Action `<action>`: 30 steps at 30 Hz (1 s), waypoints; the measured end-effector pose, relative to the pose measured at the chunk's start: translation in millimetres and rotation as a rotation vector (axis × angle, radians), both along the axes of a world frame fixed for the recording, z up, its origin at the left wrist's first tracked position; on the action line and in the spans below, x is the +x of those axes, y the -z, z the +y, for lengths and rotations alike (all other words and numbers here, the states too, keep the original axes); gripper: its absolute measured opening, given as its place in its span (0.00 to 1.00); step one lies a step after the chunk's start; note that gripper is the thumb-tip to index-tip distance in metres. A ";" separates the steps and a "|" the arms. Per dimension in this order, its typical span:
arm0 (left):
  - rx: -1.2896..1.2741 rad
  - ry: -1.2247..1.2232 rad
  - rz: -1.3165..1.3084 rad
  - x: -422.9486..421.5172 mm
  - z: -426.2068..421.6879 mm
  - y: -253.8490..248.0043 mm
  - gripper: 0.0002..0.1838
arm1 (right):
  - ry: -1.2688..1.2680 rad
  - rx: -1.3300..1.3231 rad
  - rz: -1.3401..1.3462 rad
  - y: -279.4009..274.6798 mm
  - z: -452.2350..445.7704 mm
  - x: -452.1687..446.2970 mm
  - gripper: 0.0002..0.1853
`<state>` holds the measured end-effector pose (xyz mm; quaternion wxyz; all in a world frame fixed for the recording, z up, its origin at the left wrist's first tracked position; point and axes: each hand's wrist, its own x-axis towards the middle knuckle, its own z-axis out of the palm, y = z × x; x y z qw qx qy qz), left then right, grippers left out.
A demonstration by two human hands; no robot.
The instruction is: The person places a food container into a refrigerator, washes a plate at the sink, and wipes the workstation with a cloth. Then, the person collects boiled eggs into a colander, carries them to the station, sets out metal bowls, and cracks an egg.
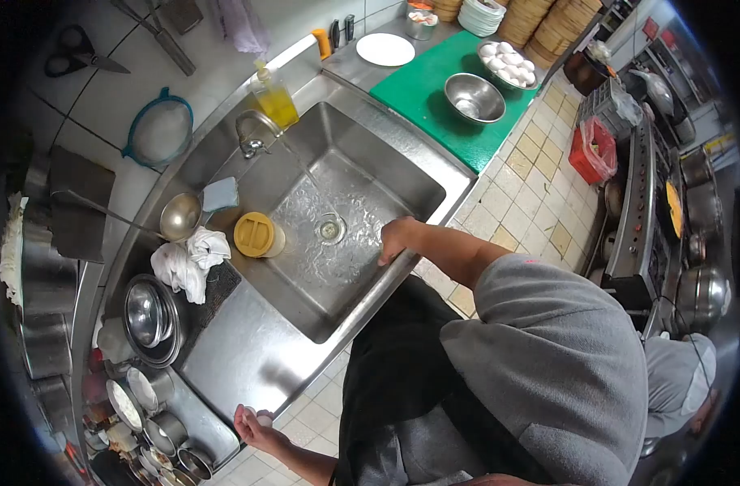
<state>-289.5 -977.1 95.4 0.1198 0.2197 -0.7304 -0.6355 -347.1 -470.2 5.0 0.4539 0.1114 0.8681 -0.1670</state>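
Water runs from the faucet (255,146) into a steel sink (321,320) and spreads round its drain. My right hand (397,236) is at the sink's front rim, its fingers pointing down inside the basin with nothing visible in them. Beyond the lower left counter edge, my left hand (253,426) is curled round a small, pale, rounded thing that looks like an egg (265,419). A yellow-lidded tub (255,235) stands in the basin's left corner. White eggs fill a metal bowl (508,65) beside another steel bowl (474,99).
The two bowls stand on a green board (410,93) right of the sink. A soap bottle (274,99), ladle (180,217) and white cloth (190,261) line the back and left sides. Pots (163,429) crowd the lower left. Across the floor is a stove (637,194); another person (678,381) is nearby.
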 end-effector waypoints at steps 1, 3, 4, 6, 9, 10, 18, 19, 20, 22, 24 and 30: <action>-0.018 0.040 -0.005 -3.1 -1.0 -3.8 0.13 | -0.019 0.027 -0.021 -10.2 -3.3 2.4 0.31; -0.002 0.062 0.027 -10.5 -10.0 1.8 0.13 | -0.044 0.061 -0.032 6.5 -4.8 1.3 0.26; -0.015 0.067 0.033 -10.3 -12.4 2.6 0.12 | -0.174 0.053 0.088 44.1 -3.4 1.1 0.23; -0.028 0.050 0.032 2.5 -12.4 4.3 0.12 | -0.327 0.039 0.202 61.5 -0.9 3.8 0.21; -0.033 -0.048 0.014 21.2 -7.2 1.7 0.12 | -0.314 -0.234 0.322 48.5 -2.7 3.8 0.21; -0.035 -0.008 0.006 32.3 -11.4 7.4 0.13 | -0.291 -0.213 0.300 61.1 -1.8 3.6 0.22; 0.028 -0.287 -0.031 86.7 78.4 9.9 0.14 | -0.167 -0.211 0.332 17.0 13.0 -13.2 0.25; 0.046 -0.306 -0.069 88.9 92.0 11.0 0.14 | -0.089 -0.157 0.364 7.9 21.0 -22.1 0.24; 0.060 -0.291 -0.076 92.2 100.3 18.2 0.14 | -0.058 -0.147 0.413 3.1 39.9 -43.1 0.25; 0.067 -0.312 -0.078 100.1 118.3 31.6 0.14 | -0.010 -0.052 0.588 -28.6 80.8 -95.7 0.23; 0.100 -0.270 -0.104 105.9 137.0 36.3 0.14 | 0.179 -0.030 0.884 -58.6 119.5 -145.6 0.25; 0.131 -0.289 -0.172 122.1 183.4 36.9 0.12 | 0.038 -0.123 1.327 -61.7 140.2 -234.2 0.22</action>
